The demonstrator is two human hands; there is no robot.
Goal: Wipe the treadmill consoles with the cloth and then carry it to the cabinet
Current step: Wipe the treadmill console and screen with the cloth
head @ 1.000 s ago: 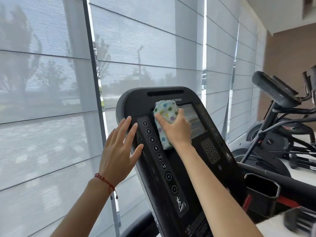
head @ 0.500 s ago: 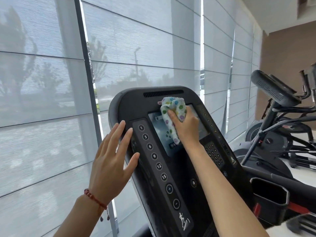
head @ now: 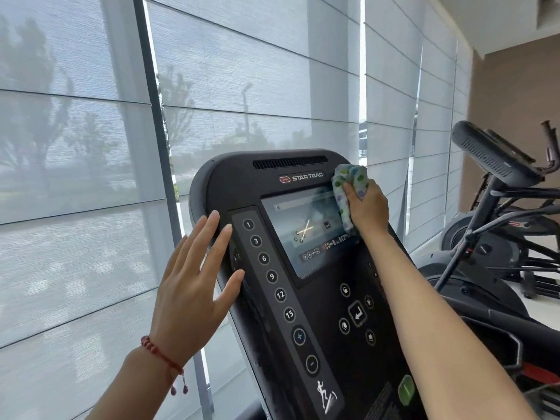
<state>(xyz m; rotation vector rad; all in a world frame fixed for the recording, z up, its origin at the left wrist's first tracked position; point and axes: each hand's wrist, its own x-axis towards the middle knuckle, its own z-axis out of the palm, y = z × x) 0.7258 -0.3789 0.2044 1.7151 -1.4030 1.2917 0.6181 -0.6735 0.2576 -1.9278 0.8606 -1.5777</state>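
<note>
A black treadmill console fills the middle of the view, with a lit screen and a column of numbered buttons on its left side. My right hand presses a bunched white cloth with coloured dots against the console's upper right corner, at the screen's right edge. My left hand rests flat with spread fingers on the console's left edge and holds nothing. A red bead bracelet sits on that wrist.
Tall windows with grey roller blinds stand directly behind the console. To the right are a second machine's console and black exercise-bike frames. A cup holder sits at the lower right, beside my forearm.
My right hand has swept the cloth from the screen's left side across to the console's upper right corner, uncovering the screen. My left hand stays on the left edge.
</note>
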